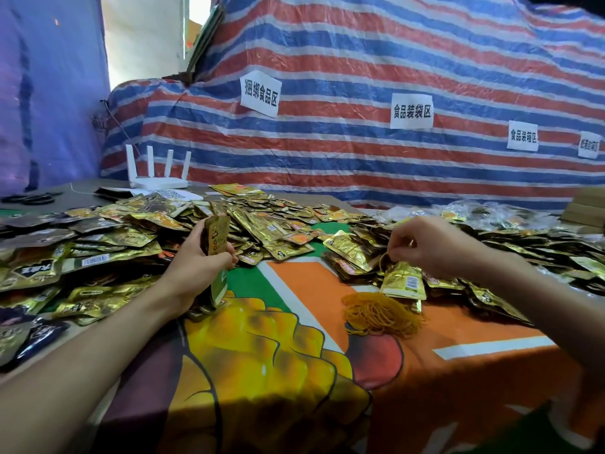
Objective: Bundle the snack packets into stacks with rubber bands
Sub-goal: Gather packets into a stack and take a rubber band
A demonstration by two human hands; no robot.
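My left hand (196,257) grips a stack of gold snack packets (216,235), held upright above the table's left middle. Over on the right, my right hand (422,245) pinches a single yellow rubber band (383,261) just above a loose gold packet (404,281). A heap of yellow rubber bands (381,314) lies on the orange part of the printed cloth, below and left of my right hand. Loose gold packets (262,221) cover the table in a wide pile from the left edge across to the right.
A white router (158,178) with several antennas stands at the back left. A striped tarp (360,60) with paper labels hangs behind the table. Clear bagged packets (491,213) lie at the back right. The printed cloth (294,355) covers the near table.
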